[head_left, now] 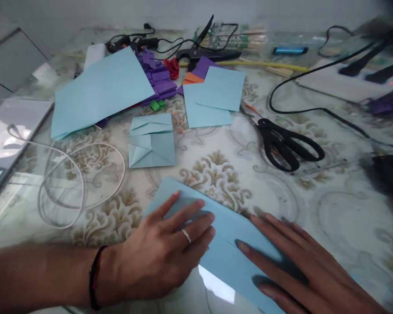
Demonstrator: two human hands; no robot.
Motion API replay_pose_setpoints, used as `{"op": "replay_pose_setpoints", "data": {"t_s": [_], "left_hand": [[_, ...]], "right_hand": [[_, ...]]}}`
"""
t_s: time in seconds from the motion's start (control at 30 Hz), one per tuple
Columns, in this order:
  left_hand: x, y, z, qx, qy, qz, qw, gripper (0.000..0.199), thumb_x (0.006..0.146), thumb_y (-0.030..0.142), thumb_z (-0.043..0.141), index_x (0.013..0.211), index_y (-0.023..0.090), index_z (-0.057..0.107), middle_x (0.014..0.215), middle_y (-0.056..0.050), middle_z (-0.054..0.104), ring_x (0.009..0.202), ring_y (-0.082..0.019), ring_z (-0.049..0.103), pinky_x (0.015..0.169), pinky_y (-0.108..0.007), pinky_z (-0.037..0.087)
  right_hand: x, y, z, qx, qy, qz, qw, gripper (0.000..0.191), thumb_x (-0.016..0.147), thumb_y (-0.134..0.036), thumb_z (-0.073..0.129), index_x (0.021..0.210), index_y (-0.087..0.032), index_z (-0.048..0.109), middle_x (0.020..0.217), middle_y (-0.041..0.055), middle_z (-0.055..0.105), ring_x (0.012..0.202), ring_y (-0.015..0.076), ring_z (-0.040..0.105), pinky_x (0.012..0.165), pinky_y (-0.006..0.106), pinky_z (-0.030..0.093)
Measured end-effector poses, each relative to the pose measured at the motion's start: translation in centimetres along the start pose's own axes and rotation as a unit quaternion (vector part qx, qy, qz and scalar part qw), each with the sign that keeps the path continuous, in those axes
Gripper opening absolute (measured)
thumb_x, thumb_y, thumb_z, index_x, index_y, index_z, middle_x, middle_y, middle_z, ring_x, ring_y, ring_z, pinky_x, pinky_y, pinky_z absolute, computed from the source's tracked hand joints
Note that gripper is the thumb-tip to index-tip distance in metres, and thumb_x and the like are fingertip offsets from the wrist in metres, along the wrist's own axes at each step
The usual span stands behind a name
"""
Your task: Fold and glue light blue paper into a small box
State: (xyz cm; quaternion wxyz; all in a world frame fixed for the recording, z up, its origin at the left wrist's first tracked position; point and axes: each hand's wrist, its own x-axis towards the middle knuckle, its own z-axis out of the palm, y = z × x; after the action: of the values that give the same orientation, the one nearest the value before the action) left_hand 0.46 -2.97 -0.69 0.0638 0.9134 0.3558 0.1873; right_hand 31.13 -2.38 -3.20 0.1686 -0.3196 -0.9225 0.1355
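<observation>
A folded strip of light blue paper [221, 226] lies slantwise on the patterned tabletop, near the front. My left hand [175, 240], with a ring and a dark wristband, rests on the strip's upper left part with its fingers spread. On the lower right part lies my right hand [290, 257], its fingers apart and stretched out. Beyond the strip sits a creased blue folded square [152, 141]. Two smaller blue sheets [221, 89] overlap behind it to the right, and larger blue sheets [101, 89] rest at the back left.
Black-handled scissors [290, 146] lie at the right, below a black cable [327, 111] and a power strip [343, 80]. A coiled white cable [81, 185] is at the left. Purple folded paper [159, 80] and black shears [212, 53] lie at the back.
</observation>
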Motion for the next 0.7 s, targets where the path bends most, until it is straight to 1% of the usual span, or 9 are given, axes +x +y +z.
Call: {"op": "replay_pose_setpoints", "data": {"t_s": [0.1, 0.2, 0.4, 0.47, 0.57, 0.63, 0.7], "left_hand": [[0.2, 0.0, 0.1, 0.0, 0.01, -0.008, 1.0, 0.023, 0.105, 0.016, 0.06, 0.124, 0.011, 0.072, 0.134, -0.004, 0.076, 0.137, -0.03, 0.063, 0.121, -0.056, 0.048], [0.3, 0.0, -0.1, 0.002, 0.009, -0.01, 1.0, 0.023, 0.105, 0.015, 0.06, 0.124, 0.012, 0.071, 0.134, -0.004, 0.076, 0.137, -0.03, 0.063, 0.121, -0.055, 0.049], [0.1, 0.0, 0.0, -0.001, 0.006, -0.014, 1.0, 0.022, 0.105, 0.017, 0.062, 0.124, 0.012, 0.071, 0.136, -0.004, 0.076, 0.139, -0.028, 0.062, 0.125, -0.055, 0.044], [-0.2, 0.0, 0.1, -0.003, 0.005, -0.013, 1.0, 0.023, 0.104, 0.017, 0.063, 0.125, 0.012, 0.071, 0.137, -0.004, 0.075, 0.141, -0.029, 0.06, 0.126, -0.055, 0.043], [-0.4, 0.0, -0.2, -0.014, -0.005, -0.007, 1.0, 0.025, 0.104, 0.015, 0.062, 0.128, 0.012, 0.07, 0.14, -0.006, 0.073, 0.145, -0.03, 0.056, 0.127, -0.055, 0.04], [-0.4, -0.2, -0.4, -0.022, -0.026, -0.005, 0.999, 0.028, 0.104, 0.01, 0.058, 0.129, 0.013, 0.07, 0.142, -0.006, 0.071, 0.147, -0.03, 0.053, 0.129, -0.056, 0.037], [-0.3, -0.5, -0.5, -0.038, -0.037, 0.012, 0.999, 0.035, 0.105, 0.007, 0.05, 0.135, 0.012, 0.067, 0.147, -0.008, 0.068, 0.152, -0.031, 0.047, 0.131, -0.057, 0.033]], "right_hand": [[0.4, 0.0, -0.1, -0.007, 0.001, -0.018, 1.0, 0.065, 0.107, -0.017, 0.048, 0.168, -0.033, 0.032, 0.177, 0.003, 0.024, 0.163, 0.0244, 0.025, 0.135, 0.04, 0.014], [0.6, 0.0, -0.1, -0.012, -0.001, -0.027, 1.0, 0.067, 0.107, -0.016, 0.047, 0.169, -0.031, 0.028, 0.178, 0.0038, 0.022, 0.163, 0.0234, 0.023, 0.135, 0.039, 0.013], [0.5, -0.1, 0.1, -0.03, -0.003, -0.031, 0.999, 0.065, 0.107, -0.017, 0.046, 0.169, -0.031, 0.031, 0.178, 0.0036, 0.023, 0.164, 0.0238, 0.022, 0.135, 0.042, 0.011], [0.4, -0.2, 0.0, -0.039, -0.011, -0.024, 0.999, 0.061, 0.108, -0.018, 0.046, 0.167, -0.03, 0.036, 0.178, 0.004, 0.024, 0.164, 0.0231, 0.022, 0.135, 0.041, 0.01], [0.5, -0.6, -0.6, -0.057, -0.029, -0.01, 0.998, 0.049, 0.108, -0.021, 0.049, 0.157, -0.026, 0.052, 0.176, 0.0056, 0.027, 0.164, 0.0222, 0.022, 0.135, 0.042, 0.011], [0.7, -0.8, -1.0, -0.06, -0.045, -0.003, 0.997, 0.045, 0.108, -0.019, 0.052, 0.151, -0.025, 0.059, 0.175, 0.0075, 0.031, 0.163, 0.0238, 0.024, 0.134, 0.048, 0.018], [0.8, -1.0, -1.3, -0.052, -0.055, 0.009, 0.997, 0.044, 0.107, -0.018, 0.054, 0.15, -0.026, 0.06, 0.173, 0.0099, 0.035, 0.162, 0.027, 0.027, 0.131, 0.055, 0.027]]}}
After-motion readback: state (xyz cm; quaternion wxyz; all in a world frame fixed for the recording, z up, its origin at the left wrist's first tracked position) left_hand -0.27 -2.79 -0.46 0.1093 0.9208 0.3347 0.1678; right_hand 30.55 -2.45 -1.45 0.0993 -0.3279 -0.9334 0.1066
